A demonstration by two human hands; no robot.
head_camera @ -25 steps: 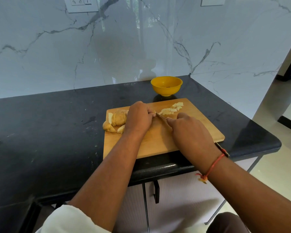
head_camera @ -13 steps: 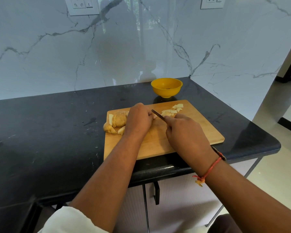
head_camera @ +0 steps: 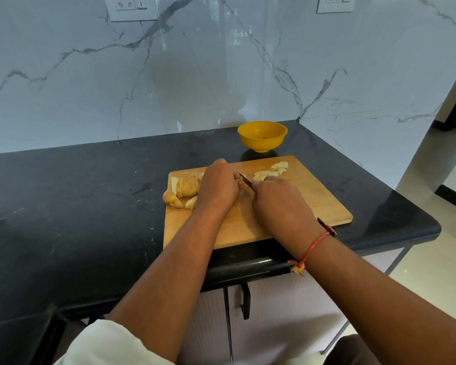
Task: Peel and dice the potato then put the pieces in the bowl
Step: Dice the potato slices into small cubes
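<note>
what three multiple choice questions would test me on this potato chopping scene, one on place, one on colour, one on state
1. Where does the bowl stand?
A) on the counter behind the cutting board
B) on the cutting board
C) on the floor

2. What colour is the bowl?
A) white
B) yellow
C) blue

3. What is the right hand doing?
A) resting open
B) holding a peeler
C) gripping a knife

Answers:
1 A, it sits on the dark counter past the board's far edge.
2 B, its rim and wall are yellow.
3 C, a blade sticks out ahead of its curled fingers.
</note>
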